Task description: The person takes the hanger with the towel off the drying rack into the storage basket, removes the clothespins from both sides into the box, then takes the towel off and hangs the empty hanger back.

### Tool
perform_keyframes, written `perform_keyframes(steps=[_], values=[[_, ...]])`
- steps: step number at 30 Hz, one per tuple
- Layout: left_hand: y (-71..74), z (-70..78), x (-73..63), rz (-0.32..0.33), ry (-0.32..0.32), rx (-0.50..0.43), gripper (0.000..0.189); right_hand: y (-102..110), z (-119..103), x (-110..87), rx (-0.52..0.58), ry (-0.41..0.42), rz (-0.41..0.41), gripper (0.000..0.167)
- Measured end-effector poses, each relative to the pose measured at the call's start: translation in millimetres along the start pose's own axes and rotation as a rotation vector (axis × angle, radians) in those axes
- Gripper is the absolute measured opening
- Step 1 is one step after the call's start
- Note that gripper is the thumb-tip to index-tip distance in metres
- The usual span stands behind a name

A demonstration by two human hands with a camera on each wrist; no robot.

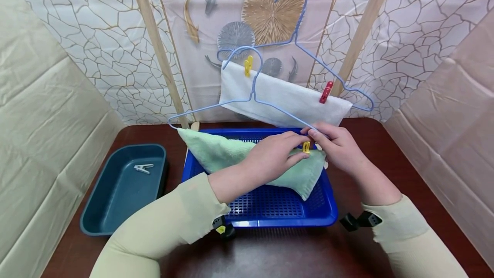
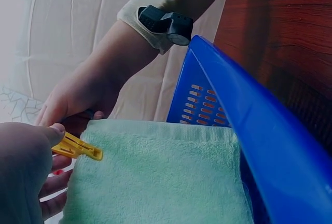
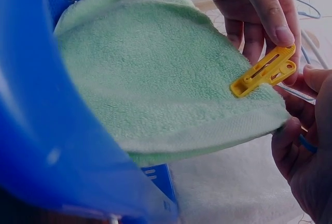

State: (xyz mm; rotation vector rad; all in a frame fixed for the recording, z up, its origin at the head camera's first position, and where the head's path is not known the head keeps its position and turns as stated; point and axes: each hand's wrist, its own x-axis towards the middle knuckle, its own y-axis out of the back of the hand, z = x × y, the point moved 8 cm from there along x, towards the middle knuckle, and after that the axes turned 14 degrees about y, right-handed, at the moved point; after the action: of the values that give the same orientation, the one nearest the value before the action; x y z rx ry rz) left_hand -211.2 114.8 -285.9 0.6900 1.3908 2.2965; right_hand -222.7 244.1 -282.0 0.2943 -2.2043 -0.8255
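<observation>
Pinching a yellow clothespin above the blue basket, the left hand has its thumb and fingers about the handles; the right hand grips the right end of a blue hanger, its fingers touching a corner of the green towel. The right-wrist view shows the clothespin's tip against the towel's face, a contact largely covered in the head view. The head view alone shows the hanger's hook and, left of the basket on the tabletop, a teal tray holding a white clothespin. The yellow clothespin's long axis crosses the towel's edge, tip toward the basket. The towel extends lengthwise from left to right over the basket; the hook points upward, opening leftward.
</observation>
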Motion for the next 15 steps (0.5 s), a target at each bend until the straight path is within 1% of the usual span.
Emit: perform_keyframes(steps=[7,15], values=[[-0.9,-0.4,-0.3,-0.022,0.022,-0.004,0.039,-1.4,1.7,-1.0,0.004,-0.015,0.008,0.021],[-0.3,-1.1,0.0,-0.013,0.020,-0.061,0.031,-3.2,4.4,-3.0,0.018,-0.040,-0.001,0.021]])
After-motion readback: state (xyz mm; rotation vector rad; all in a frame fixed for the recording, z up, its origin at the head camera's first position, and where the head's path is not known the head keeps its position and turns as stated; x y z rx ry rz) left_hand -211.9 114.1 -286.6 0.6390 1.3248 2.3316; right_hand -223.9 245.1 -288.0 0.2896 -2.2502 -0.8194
